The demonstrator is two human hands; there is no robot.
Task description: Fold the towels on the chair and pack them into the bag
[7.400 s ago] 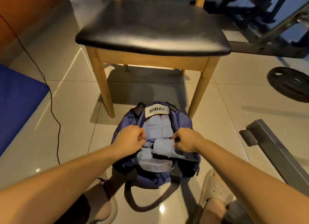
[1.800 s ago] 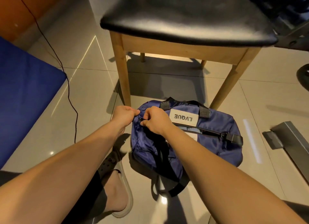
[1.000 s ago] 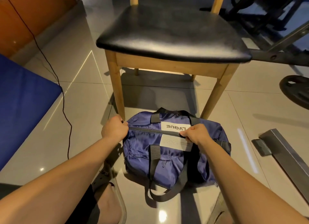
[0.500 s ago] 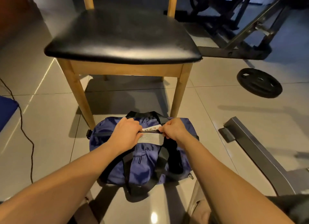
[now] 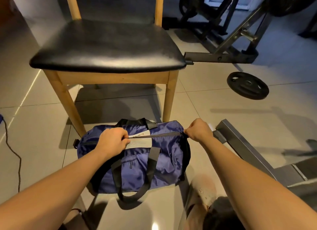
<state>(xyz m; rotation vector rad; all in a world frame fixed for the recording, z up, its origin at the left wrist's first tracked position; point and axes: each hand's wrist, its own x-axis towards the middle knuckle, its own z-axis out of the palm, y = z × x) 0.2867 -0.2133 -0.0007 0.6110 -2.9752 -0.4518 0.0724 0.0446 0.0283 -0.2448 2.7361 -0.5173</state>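
Observation:
A blue duffel bag [image 5: 137, 162] with black straps and a white label lies on the tiled floor in front of the wooden chair [image 5: 108, 46]. Its top zip runs closed from the label to the right end. My left hand [image 5: 113, 140] grips the bag's top by the label. At the bag's right end my right hand [image 5: 199, 129] pinches the zip pull. No towels show; the chair's black seat is bare.
A black weight plate [image 5: 247, 85] lies on the floor to the right, behind it a weight bench frame [image 5: 223, 56]. A grey metal beam [image 5: 248, 149] runs along the floor at right. A black cable [image 5: 12, 154] trails at left. My sandalled foot [image 5: 202, 190] is beside the bag.
My right hand has pulled the zip from the label to the bag's right end, closing the bag. My left hand stayed at the label. Earlier the bag was open with folded towels inside.

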